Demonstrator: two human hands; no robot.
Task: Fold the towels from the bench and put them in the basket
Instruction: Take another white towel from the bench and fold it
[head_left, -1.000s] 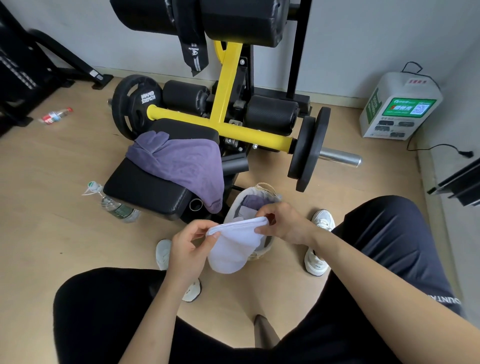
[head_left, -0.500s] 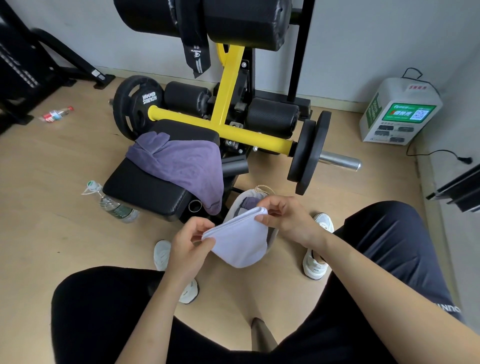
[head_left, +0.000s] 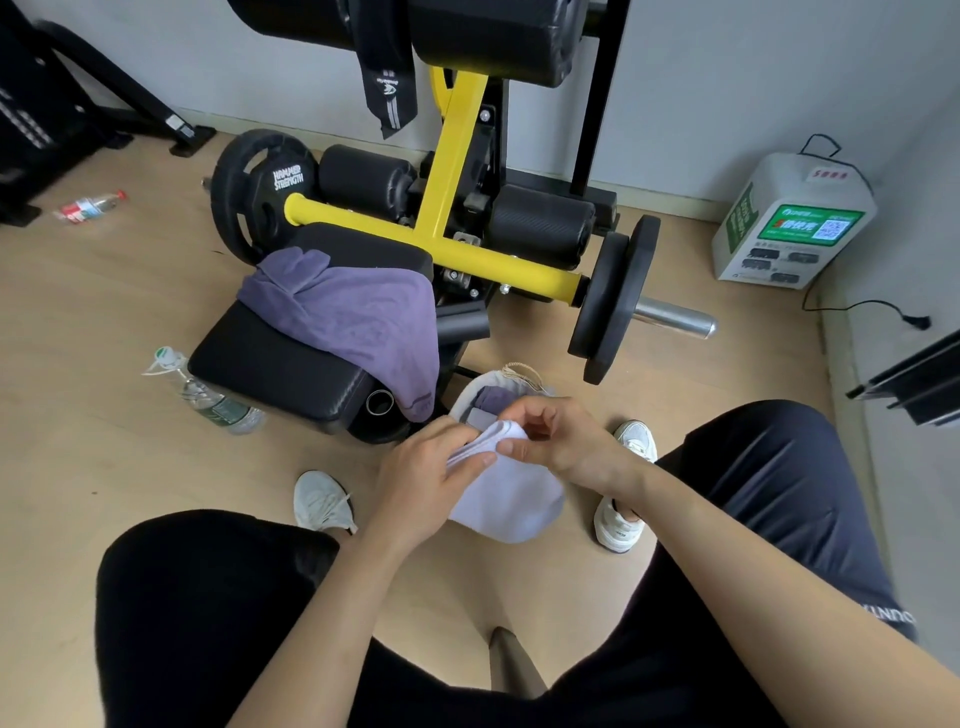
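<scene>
Both hands hold a white towel (head_left: 511, 499) folded over, hanging in front of my knees. My left hand (head_left: 426, 473) pinches its upper left edge, and my right hand (head_left: 561, 441) grips the folded top edge beside it. Just beyond the hands, a light fabric basket (head_left: 467, 397) stands on the floor with a folded purple towel (head_left: 493, 400) inside, partly hidden by my fingers. A crumpled purple towel (head_left: 358, 322) drapes over the black bench seat (head_left: 270, 358), one corner hanging off its right edge.
A yellow-framed weight machine (head_left: 452, 171) with black plates (head_left: 613, 306) stands behind the bench. Plastic bottles (head_left: 208, 400) lie on the wooden floor left of the bench. A white charging box (head_left: 795, 223) sits at the right wall. My white shoes (head_left: 322, 501) flank the basket.
My hands have come together, bringing the two ends of the white towel into one fold, and moved slightly toward the basket.
</scene>
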